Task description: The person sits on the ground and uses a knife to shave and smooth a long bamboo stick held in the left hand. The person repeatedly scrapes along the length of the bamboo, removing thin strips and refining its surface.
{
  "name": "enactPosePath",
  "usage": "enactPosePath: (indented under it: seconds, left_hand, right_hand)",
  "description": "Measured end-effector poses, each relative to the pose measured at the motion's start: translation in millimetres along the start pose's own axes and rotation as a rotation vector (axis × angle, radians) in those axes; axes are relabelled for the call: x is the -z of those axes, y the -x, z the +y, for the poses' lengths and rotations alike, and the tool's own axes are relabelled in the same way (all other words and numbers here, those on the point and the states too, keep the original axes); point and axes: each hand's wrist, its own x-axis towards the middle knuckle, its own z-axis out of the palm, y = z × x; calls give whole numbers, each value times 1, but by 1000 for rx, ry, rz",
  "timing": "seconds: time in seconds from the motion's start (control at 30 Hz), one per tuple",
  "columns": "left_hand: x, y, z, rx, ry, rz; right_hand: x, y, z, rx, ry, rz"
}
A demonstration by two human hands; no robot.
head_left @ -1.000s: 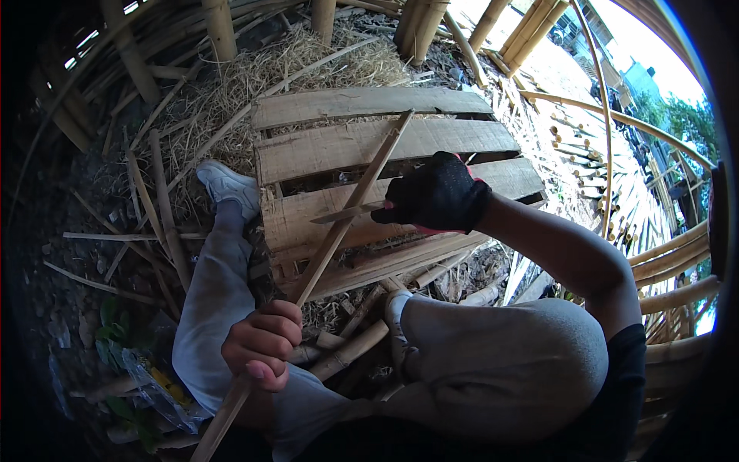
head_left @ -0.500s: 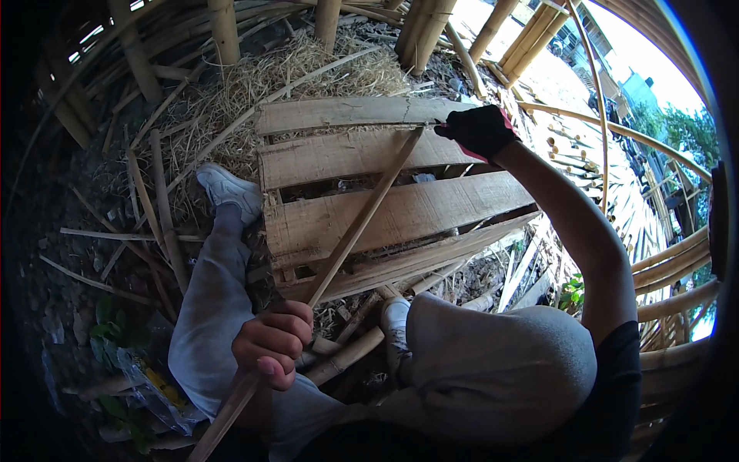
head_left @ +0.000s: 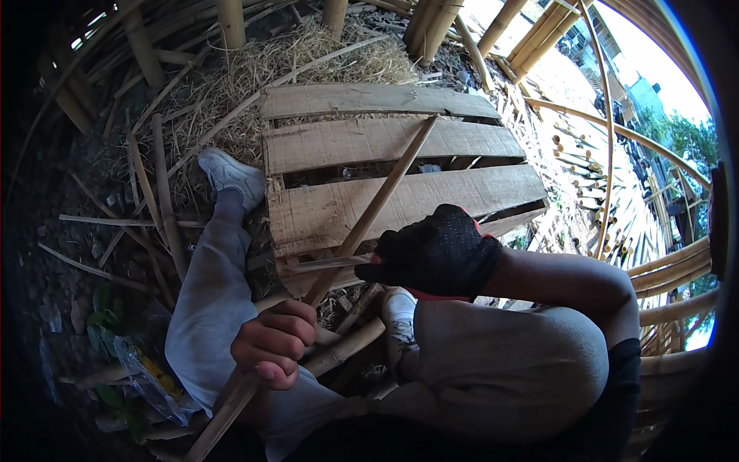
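A long bamboo strip [head_left: 377, 202] slants from the lower left up across a slatted wooden pallet [head_left: 331, 208], its far end over the upper slats. My bare left hand [head_left: 273, 343] is wrapped round the strip near its lower part, fingers closed. My right hand [head_left: 435, 254], in a black glove with red trim, is closed just above the left one. From its fingers a thin, flat knife blade [head_left: 327, 263] reaches leftward across the strip and appears to touch it. The glove hides the knife's handle.
Dry straw shavings [head_left: 308, 65] lie behind the pallet. Loose bamboo pieces [head_left: 165, 200] litter the ground at left, near a clear plastic bag [head_left: 158, 385]. Bamboo posts [head_left: 431, 31] stand at the back, and cut poles [head_left: 581, 173] are stacked at right. My shoes flank the pallet.
My right hand has come with the knife from the strip's far end down toward my left hand. The left hand keeps its grip, nearly unmoved.
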Motion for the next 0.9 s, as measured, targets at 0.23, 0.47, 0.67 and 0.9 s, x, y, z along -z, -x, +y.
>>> enactPosePath:
  seconds: [0.23,0.47,0.67,0.9]
  left_hand:
    - [2,-3,1,-32,62,-69]
    - [0,0,-3,-61,72,-85]
    - [-12,6,-11,-110,117,98]
    - [-14,20,-13,19,54,413]
  right_hand:
    - [-22,-8,89,-153,271,55]
    - [-26,1,95,-91,359,72]
    - [-1,10,13,-166,183,-133]
    - [-15,-2,17,-79,149,68]
